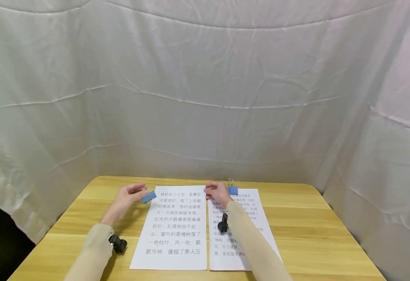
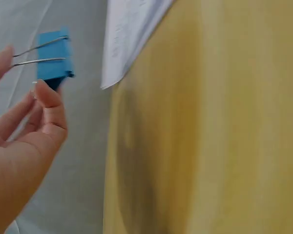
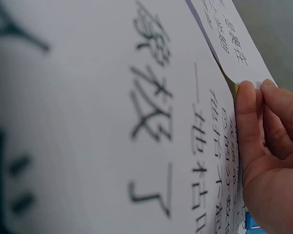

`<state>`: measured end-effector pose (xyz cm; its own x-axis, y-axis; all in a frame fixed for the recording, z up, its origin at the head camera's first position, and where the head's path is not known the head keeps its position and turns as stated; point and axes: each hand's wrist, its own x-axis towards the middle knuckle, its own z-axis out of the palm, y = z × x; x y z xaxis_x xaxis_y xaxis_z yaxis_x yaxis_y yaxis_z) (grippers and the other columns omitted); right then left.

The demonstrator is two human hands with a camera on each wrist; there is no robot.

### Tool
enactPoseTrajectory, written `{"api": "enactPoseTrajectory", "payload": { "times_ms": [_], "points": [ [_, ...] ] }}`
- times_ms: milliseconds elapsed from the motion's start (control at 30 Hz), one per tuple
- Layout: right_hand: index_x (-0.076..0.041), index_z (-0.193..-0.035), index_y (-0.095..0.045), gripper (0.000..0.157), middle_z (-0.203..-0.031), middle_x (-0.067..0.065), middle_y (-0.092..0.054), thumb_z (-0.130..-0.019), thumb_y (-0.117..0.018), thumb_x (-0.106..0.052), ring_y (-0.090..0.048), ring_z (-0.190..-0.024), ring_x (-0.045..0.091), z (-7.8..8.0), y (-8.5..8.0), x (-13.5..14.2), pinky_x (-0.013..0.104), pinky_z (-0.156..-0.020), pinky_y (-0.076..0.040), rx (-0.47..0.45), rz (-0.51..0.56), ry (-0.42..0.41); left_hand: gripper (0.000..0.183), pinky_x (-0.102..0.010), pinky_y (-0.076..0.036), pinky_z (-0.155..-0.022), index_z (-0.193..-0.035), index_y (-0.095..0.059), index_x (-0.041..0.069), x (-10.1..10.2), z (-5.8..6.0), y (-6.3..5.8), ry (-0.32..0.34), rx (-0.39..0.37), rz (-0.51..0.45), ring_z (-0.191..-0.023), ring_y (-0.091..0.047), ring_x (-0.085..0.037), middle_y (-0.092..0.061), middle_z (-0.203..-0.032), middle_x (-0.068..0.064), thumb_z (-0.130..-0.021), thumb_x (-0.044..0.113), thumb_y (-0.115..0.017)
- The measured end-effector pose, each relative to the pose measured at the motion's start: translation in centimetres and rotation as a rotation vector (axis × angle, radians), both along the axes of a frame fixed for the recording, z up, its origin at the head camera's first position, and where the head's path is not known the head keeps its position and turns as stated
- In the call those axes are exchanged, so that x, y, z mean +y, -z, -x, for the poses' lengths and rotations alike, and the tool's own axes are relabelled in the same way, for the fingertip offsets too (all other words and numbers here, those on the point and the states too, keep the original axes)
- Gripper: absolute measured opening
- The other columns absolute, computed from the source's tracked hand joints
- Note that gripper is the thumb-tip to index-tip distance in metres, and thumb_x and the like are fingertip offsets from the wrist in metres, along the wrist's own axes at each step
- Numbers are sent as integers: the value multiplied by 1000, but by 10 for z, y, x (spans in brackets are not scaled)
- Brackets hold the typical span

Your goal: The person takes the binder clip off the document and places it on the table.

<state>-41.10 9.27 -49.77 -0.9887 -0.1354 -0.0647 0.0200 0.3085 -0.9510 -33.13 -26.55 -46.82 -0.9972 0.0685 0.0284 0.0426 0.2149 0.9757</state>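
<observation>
In the head view my left hand [image 1: 125, 200] holds a blue binder clip [image 1: 149, 197] just off the top left corner of a printed paper sheet [image 1: 176, 234]. The left wrist view shows the thumb and fingers on the clip's wire handles [image 2: 44, 61], with the blue body pointing away from the palm. My right hand [image 1: 219, 193] is at that sheet's top right corner. Thumb and fingertips pinch the corner in the right wrist view, where the hand [image 3: 273, 136] is close up. Whether it is one sheet or a stack cannot be told.
A second printed paper [image 1: 222, 253] lies alongside on the right, partly under my right forearm. Another blue binder clip [image 1: 233, 191] grips its top edge, one wire handle standing up. Both papers lie on a wooden table [image 1: 306, 234], with a pale curtain [image 1: 205, 117] behind.
</observation>
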Motion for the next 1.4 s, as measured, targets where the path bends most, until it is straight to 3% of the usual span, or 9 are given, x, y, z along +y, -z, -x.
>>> {"api": "enactPoseTrajectory", "payload": {
  "times_ms": [300,600,1167,1400],
  "points": [
    [-3,-116,-68,27,-102,12,-71,-91,-69,-13,-70,-72,16,4,-1,3,28,-69,-58,-12,1,4,66,-25,-51,-91,-144,-40,-7,-27,-2,-3,11,-58,12,-103,-60,-6,-44,-146,-28,-93,25,-68],
    [-2,-116,-67,25,-104,14,-71,-93,-67,-12,-71,-76,19,5,-1,5,30,-71,-59,16,-3,-21,65,-26,-53,-84,-141,-37,-13,-48,-4,0,2,-147,53,-96,-60,-9,-52,-137,-25,-95,23,-65],
    [-4,-118,-69,26,-104,12,-73,-94,-67,-13,-71,-73,16,7,-1,6,29,-72,-59,6,-4,-4,61,-29,-52,-81,-139,-40,-14,-57,0,4,-11,-183,147,-97,-61,-15,-57,-131,-25,-97,23,-62],
    [4,-122,-64,30,-101,17,-70,-95,-64,-9,-70,-77,19,5,-7,7,30,-71,-59,16,54,5,59,-28,-51,-83,-138,-41,-15,-60,1,2,-17,-182,158,-100,-60,-16,-57,-130,-26,-98,23,-61]
  ]
}}
